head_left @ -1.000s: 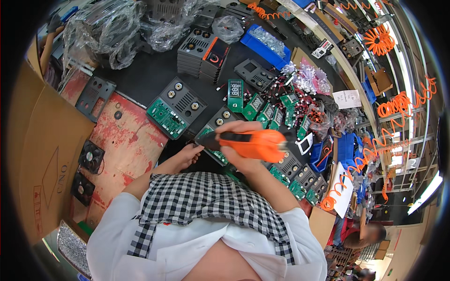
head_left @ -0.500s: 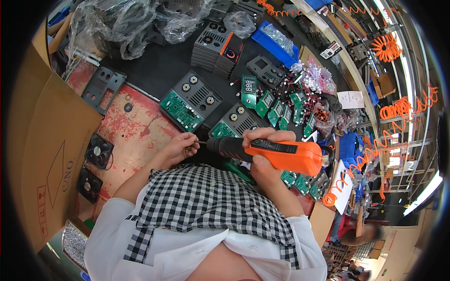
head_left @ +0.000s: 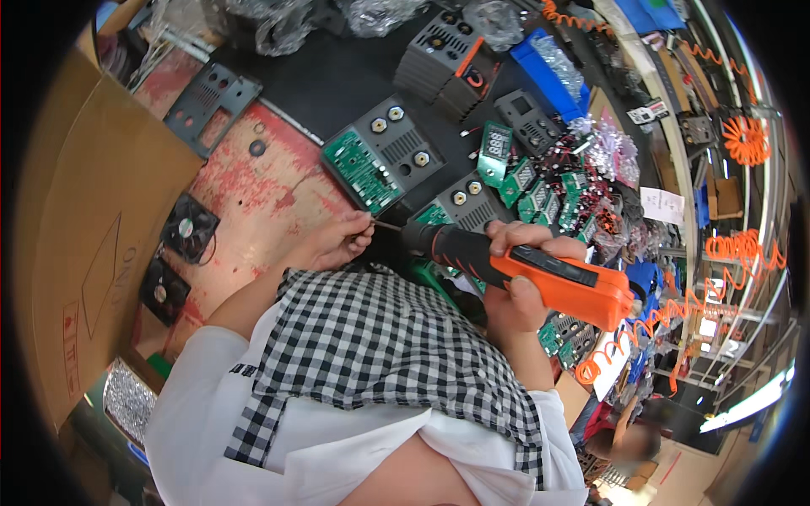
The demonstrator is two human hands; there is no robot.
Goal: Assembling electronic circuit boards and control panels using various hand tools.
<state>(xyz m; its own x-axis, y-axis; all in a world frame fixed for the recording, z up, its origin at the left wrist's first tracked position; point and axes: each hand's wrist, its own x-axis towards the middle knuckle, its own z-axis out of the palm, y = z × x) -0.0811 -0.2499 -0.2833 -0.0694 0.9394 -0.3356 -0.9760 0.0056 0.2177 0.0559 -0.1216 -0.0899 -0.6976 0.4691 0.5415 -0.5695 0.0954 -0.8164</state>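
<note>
Lettering (head_left: 126, 263) on cardboard box (head_left: 93, 194); digits (head_left: 498, 142) on display board (head_left: 491, 169).

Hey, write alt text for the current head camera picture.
A person's right hand grips an orange-and-black power driver, its thin bit ending at the curled left hand. Beyond, grey panels with green circuit boards sit on a dark work surface, and a cardboard box stands at the left.

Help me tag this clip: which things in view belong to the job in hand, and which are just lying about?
Likely in the job:
orange power screwdriver, held in the right grip
its metal bit, at the left grip
panel with green circuit board, near the left grip

Seemingly just lying about:
two black fans
cardboard box
clear plastic wrap
</note>
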